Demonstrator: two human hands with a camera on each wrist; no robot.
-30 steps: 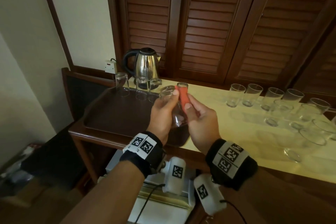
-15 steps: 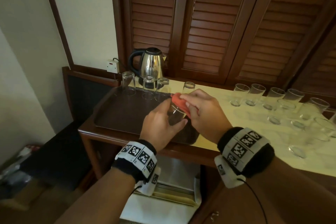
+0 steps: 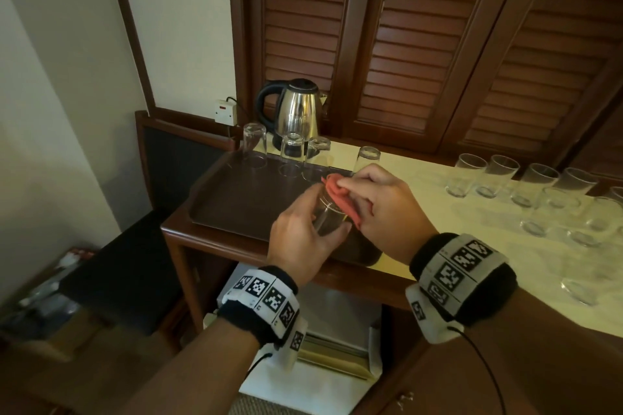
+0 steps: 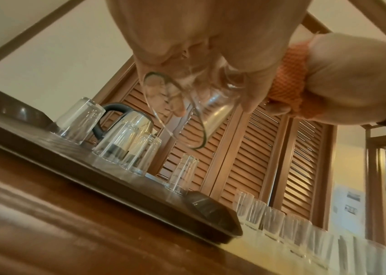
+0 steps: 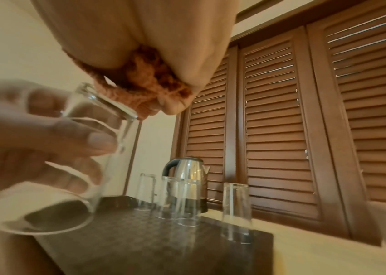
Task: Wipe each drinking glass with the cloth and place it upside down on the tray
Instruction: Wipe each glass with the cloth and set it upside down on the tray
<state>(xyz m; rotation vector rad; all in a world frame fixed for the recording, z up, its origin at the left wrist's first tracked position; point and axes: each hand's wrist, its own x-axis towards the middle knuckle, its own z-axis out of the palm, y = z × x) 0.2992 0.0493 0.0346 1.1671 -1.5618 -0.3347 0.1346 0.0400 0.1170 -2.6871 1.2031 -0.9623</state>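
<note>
Over the near right part of the dark brown tray (image 3: pixel 236 205), my left hand (image 3: pixel 310 226) grips a clear drinking glass (image 3: pixel 326 216). The glass (image 5: pixel 88 141) is tilted, its mouth low and toward me, its thick base up. My right hand (image 3: pixel 374 202) pinches a bunched red-orange cloth (image 3: pixel 338 194) and presses it on the glass's base. In the left wrist view the cloth (image 4: pixel 288 78) sits right of the glass (image 4: pixel 206 111). Several glasses (image 3: pixel 291 153) stand upside down along the tray's far edge.
A steel kettle (image 3: pixel 296 111) stands behind the tray, plugged into a wall socket (image 3: pixel 224 111). Several upright glasses (image 3: pixel 499 175) crowd the pale counter (image 3: pixel 421 199) to the right. Louvred wooden doors (image 3: pixel 421 44) rise behind. An open shelf lies below the counter edge.
Both hands have come down with the glass from chest height to just over the tray. The glass has tipped over, mouth downward, and the cloth now covers its upper end.
</note>
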